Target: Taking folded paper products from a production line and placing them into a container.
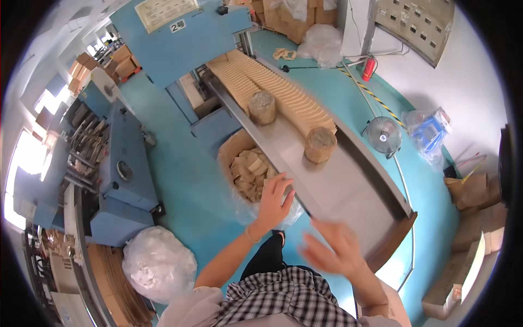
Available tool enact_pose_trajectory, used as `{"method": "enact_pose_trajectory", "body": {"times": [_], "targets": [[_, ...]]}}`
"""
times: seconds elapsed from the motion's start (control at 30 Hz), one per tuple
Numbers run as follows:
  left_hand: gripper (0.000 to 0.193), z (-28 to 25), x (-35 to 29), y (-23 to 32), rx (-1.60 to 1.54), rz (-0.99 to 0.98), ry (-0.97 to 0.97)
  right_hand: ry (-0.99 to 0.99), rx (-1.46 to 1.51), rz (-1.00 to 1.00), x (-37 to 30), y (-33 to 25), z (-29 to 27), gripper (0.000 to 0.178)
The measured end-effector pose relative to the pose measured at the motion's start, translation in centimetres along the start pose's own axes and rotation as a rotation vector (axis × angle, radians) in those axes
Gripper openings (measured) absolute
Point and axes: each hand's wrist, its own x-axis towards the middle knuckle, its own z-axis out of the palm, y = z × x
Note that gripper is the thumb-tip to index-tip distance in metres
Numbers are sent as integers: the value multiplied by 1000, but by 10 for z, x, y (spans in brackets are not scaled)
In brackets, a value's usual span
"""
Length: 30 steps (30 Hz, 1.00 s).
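Note:
My left hand (275, 200) is open, its fingers spread, beside the near-left edge of a long metal chute table (348, 188). To its right, my right hand (335, 248) is blurred by motion at the table's near end; its fingers look apart and I see nothing in them. Two rows of tan, closely stacked paper pieces (289, 90) run down the table from a blue machine. At the near end of the left row stands a brown cylindrical block (262, 108). A similar brown block (320, 145) stands at the end of the right row.
A carton (224, 155) of loose tan pieces sits left of the table, by my left hand. A bagged white bundle (159, 264) lies on the floor at left. The blue machine (180, 41) rises at the far end. A floor fan (383, 135) stands to the right.

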Motion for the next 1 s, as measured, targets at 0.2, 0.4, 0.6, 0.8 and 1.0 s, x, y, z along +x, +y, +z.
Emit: {"method": "enact_pose_trajectory", "body": {"times": [0.2, 0.4, 0.6, 0.8, 1.0], "targets": [[37, 24, 124, -7, -24, 155, 103, 450, -696, -106, 146, 19, -50, 94], [43, 46, 202, -48, 110, 297, -128, 628, -585, 89, 203, 49, -65, 104], [45, 60, 235, -63, 156, 425, -380, 380, -400, 103, 182, 35, -103, 100], [42, 60, 236, -63, 177, 458, -418, 287, 403, 446, 161, 50, -101, 64], [40, 37, 351, -117, 232, 416, -329, 644, 449, 413, 214, 78, -89, 51]]}}
